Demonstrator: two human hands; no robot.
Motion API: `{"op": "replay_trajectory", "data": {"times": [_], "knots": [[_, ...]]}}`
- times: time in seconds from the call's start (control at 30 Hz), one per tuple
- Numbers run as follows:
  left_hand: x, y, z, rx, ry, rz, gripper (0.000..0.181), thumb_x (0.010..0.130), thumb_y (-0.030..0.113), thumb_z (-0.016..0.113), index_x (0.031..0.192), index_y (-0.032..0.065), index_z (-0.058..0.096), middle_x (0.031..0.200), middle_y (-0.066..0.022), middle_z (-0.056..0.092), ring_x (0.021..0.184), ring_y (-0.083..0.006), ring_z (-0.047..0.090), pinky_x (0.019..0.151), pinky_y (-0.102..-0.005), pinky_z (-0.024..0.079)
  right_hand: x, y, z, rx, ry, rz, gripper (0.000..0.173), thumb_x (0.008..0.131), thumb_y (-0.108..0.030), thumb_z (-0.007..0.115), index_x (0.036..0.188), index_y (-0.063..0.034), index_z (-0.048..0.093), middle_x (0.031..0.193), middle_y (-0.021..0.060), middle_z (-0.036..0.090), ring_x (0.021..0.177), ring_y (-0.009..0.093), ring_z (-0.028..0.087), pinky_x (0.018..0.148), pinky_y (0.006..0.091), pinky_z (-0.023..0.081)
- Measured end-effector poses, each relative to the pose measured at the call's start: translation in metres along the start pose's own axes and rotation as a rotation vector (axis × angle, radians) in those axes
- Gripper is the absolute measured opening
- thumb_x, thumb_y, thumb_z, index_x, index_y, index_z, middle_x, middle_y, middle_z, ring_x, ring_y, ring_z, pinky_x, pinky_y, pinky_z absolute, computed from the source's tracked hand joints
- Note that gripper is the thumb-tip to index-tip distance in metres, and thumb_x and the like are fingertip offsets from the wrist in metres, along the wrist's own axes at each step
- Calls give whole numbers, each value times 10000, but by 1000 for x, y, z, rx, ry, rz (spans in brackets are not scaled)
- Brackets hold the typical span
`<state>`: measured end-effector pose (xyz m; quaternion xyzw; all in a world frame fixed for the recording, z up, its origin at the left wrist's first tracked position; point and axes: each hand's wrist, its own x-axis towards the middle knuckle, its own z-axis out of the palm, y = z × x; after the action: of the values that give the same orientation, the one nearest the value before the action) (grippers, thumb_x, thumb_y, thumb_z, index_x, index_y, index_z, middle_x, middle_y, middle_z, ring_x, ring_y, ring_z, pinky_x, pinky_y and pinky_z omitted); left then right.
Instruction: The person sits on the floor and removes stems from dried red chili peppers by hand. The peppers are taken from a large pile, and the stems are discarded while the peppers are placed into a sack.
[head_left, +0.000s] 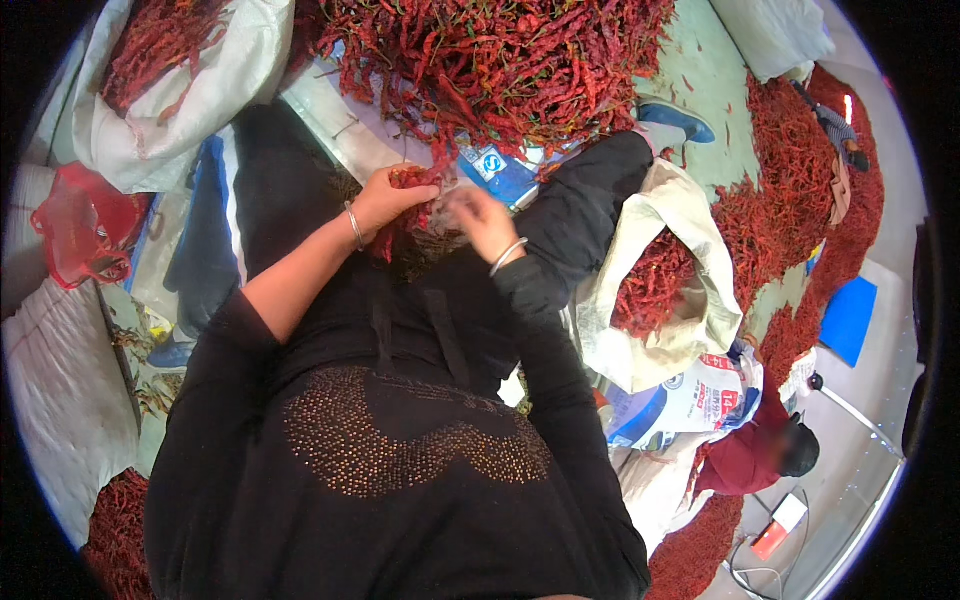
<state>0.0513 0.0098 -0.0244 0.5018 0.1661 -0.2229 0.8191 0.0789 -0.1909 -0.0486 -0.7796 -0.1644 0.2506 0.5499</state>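
My left hand (388, 201), with a metal bangle at the wrist, is closed around a small bunch of dried red chillies (409, 217). Close beside it is my right hand (484, 223), also wearing a bangle. Its fingers are bent towards the bunch but blurred, so whether they pinch anything is unclear. Both hands are above my lap, between my spread knees. Just beyond them rises a large heap of dried red chillies (510, 67), stems showing. Part of a blue-and-white printed sack (499, 176) shows under its near edge.
A white woven sack of chillies (187, 142) stands at left, near a red plastic basket (82, 225). At right is a cream sack (712, 285) holding chillies. Beyond lie long chilli piles (795, 195). A person in dark red (742, 457) and another in stripes (836, 124) are nearby.
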Motion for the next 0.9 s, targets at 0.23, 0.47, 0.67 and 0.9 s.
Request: {"op": "replay_trajectory", "data": {"times": [0.23,0.47,0.67,0.9], "knots": [[-9,0,-11,-256,37,-213,214,783,171,666,929,49,568,787,-19,583,655,-117,580,554,-269,498,69,0,-69,-771,537,-54,335,721,-154,663,1024,-56,559,950,152,521,840,306,543,726,390,449],[8,-9,-14,-315,65,-247,223,781,183,672,940,56,578,816,-19,602,663,-119,586,553,-273,502,87,20,-69,-976,533,-94,226,721,-176,663,916,-69,625,845,120,584,815,295,556,737,396,450],[16,-6,-5,-308,-33,-262,214,778,153,669,936,36,583,799,-48,618,665,-130,598,571,-262,501,55,37,-49,223,457,82,186,811,-124,646,922,5,571,754,23,610,634,71,547,535,216,430],[11,0,-8,-318,-69,-205,254,788,159,663,994,34,584,852,-37,625,709,-126,606,617,-268,506,17,-12,0,918,302,384,154,836,-82,607,980,-37,572,873,26,623,674,94,579,544,207,446]]}}
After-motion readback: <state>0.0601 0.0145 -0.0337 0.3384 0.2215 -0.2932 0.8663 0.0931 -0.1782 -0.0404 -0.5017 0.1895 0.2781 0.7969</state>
